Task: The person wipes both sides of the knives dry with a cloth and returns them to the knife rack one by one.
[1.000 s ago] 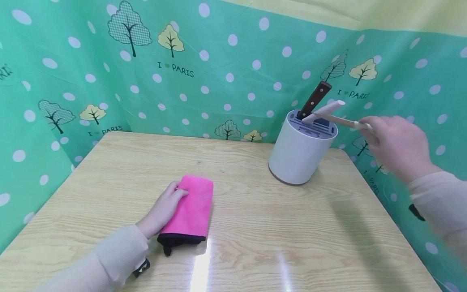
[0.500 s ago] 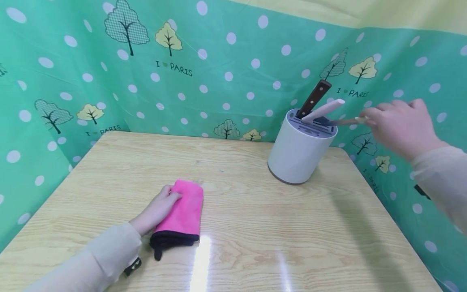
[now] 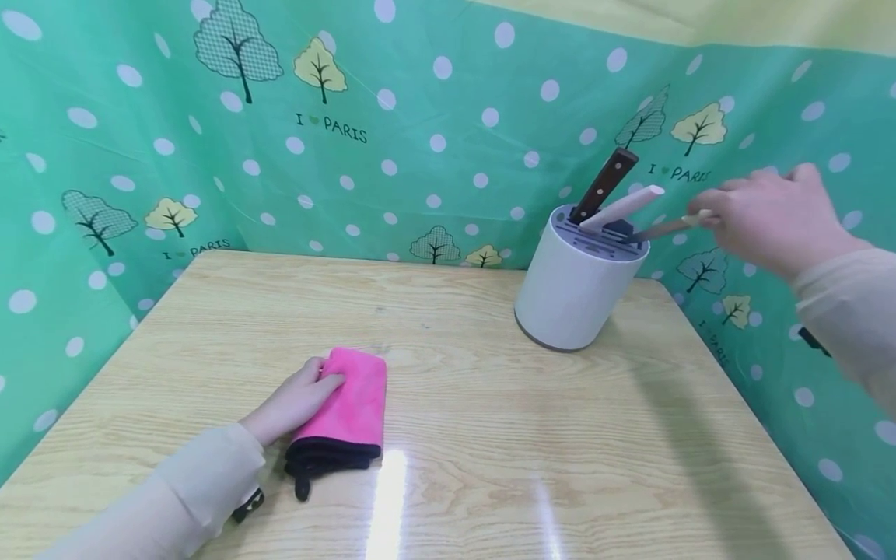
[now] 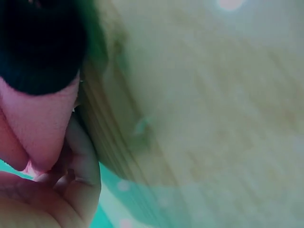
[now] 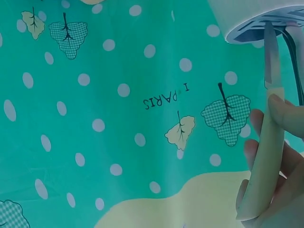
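My left hand (image 3: 297, 397) grips the left side of a folded pink cloth (image 3: 355, 400) with a black edge, on the table. In the left wrist view the curled fingers (image 4: 80, 166) hold its pink layers. My right hand (image 3: 777, 222) holds a knife (image 5: 267, 156) by its pale handle, thumb along it. The blade (image 5: 272, 61) points at the slotted top of a white, round knife block (image 3: 574, 292), its tip at a slot near the right rim. How deep the tip sits, I cannot tell.
In the block stand a knife with a dark brown riveted handle (image 3: 605, 183) and one with a pale handle (image 3: 623, 208). The wooden table (image 3: 462, 404) ends at a green dotted curtain (image 3: 392, 194) behind and on both sides.
The knife's tip has shifted from above the middle of the block to a slot near its right rim, while my right hand rose slightly. My left hand and the cloth slid a little left.
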### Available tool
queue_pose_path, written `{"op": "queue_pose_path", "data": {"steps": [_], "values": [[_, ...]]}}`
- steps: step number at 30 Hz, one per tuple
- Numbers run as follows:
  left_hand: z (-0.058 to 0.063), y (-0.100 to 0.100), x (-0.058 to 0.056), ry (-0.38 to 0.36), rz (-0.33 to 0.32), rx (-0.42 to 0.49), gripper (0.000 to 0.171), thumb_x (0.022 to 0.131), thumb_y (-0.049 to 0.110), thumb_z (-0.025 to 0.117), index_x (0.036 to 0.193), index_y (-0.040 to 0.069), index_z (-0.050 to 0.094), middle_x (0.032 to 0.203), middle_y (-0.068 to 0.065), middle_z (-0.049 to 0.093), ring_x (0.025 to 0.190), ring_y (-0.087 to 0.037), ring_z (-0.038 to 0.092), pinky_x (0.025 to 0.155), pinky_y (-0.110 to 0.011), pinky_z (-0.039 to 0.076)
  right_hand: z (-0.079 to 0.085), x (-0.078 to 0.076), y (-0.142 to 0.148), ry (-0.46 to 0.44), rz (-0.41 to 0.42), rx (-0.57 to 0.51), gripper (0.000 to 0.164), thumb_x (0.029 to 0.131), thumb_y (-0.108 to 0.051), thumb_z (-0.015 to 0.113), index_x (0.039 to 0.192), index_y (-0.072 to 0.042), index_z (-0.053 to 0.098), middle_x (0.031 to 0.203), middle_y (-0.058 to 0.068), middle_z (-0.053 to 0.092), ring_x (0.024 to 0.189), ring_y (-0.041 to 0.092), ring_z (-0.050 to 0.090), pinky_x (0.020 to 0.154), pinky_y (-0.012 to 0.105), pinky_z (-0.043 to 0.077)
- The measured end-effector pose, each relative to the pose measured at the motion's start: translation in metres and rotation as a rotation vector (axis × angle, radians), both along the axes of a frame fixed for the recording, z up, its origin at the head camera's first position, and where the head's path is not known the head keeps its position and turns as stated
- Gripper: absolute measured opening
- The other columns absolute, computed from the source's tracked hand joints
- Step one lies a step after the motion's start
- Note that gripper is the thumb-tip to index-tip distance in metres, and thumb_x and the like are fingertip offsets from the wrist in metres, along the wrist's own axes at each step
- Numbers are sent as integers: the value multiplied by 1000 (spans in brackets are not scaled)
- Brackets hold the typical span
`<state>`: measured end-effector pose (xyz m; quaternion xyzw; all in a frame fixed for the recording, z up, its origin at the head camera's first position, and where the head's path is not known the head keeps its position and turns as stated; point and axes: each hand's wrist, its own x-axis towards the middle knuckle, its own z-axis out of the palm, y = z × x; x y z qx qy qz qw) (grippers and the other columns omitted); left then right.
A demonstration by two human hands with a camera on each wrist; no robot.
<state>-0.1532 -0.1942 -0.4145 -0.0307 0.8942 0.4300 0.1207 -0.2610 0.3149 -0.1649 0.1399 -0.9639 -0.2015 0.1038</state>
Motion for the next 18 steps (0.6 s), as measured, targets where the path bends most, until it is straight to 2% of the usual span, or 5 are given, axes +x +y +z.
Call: {"op": "queue_pose_path", "data": {"steps": [8, 13, 18], "values": [[1, -2, -3, -21, -15, -32, 51, 103, 36, 44, 132, -6, 41, 111, -20, 56, 101, -29, 55, 90, -44, 46, 0, -4, -5, -48, 25, 0, 33, 92, -8, 62, 124, -15, 67, 116, 21, 68, 86, 36, 59, 73, 51, 38], [6, -1, -2, -15, -35, -73, 47, 103, 34, 44, 128, -6, 43, 111, -21, 57, 99, -28, 55, 89, -44, 47, -2, -10, -13, -57, 51, -17, 30, 94, -10, 62, 122, -16, 69, 107, 17, 72, 82, 29, 57, 70, 46, 33], [7, -1, -3, -5, -54, -100, 48, 103, 33, 45, 130, -8, 41, 115, -23, 57, 100, -29, 55, 92, -47, 46, -6, -18, -21, -105, 32, -59, 28, 93, -11, 66, 120, -16, 71, 115, 18, 69, 95, 36, 55, 76, 54, 33]]}}
